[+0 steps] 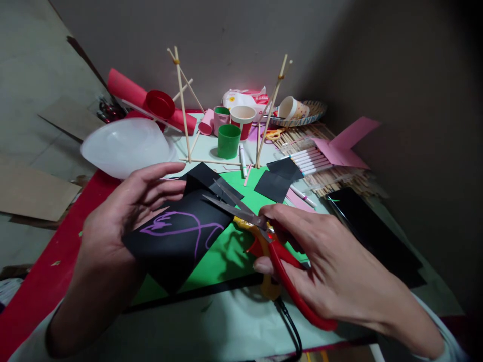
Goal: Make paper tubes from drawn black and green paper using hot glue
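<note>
My left hand holds a piece of black paper by its left side, with the fingers curled behind it. A purple flower-like outline is drawn on the paper's face. In my right hand is a pair of red-handled scissors. Their blades point left with a narrow gap between them and reach over the paper's upper right corner; I cannot tell whether they cut into it. Beneath lies a green sheet with a yellow tool on it, a black cord running from its end.
Black paper squares lie past the scissors. Stick frames stand at the back around a green cup and a paper cup. A whitish balloon sits left. Markers, wooden sticks and a black phone-like slab are right.
</note>
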Available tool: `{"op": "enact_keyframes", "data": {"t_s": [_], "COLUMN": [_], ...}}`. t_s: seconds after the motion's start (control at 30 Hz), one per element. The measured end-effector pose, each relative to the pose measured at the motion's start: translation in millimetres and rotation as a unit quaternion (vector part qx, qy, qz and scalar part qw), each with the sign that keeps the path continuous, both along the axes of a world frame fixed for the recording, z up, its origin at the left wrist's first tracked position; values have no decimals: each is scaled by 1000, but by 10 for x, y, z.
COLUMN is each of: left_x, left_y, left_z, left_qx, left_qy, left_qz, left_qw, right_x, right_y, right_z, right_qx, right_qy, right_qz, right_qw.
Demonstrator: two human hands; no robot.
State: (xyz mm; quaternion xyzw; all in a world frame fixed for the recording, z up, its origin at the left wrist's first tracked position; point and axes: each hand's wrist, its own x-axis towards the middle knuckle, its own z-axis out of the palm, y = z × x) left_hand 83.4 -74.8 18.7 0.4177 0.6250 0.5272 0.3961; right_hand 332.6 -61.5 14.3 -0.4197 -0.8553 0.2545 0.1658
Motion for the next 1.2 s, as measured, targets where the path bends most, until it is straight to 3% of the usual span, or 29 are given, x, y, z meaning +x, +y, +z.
{"op": "enact_keyframes", "data": {"t_s": [0.23,0.4,0.77,1.0,1.2], "left_x": [42,150,72,81,-7], "left_y": [32,-17,-35,-38,3], "left_z": [1,44,-117,-103,-61], "left_qx": [26,11,82,60,72], "left_qy": [-2,7,29,12,4], "left_qz": [8,44,-11,-23,-8], "left_qw": [1000,999,996,998,997], "right_x": [72,69,8,17,70], "right_y": [3,-17,-28,-1,19], "right_z": [47,49,32,-8,67], "right_qx": [32,-38,-40,36,0], "right_qy": [7,-37,-33,45,-2], "right_qz": [-19,3,8,-42,-25], "right_qw": [999,999,999,997,1000]}}
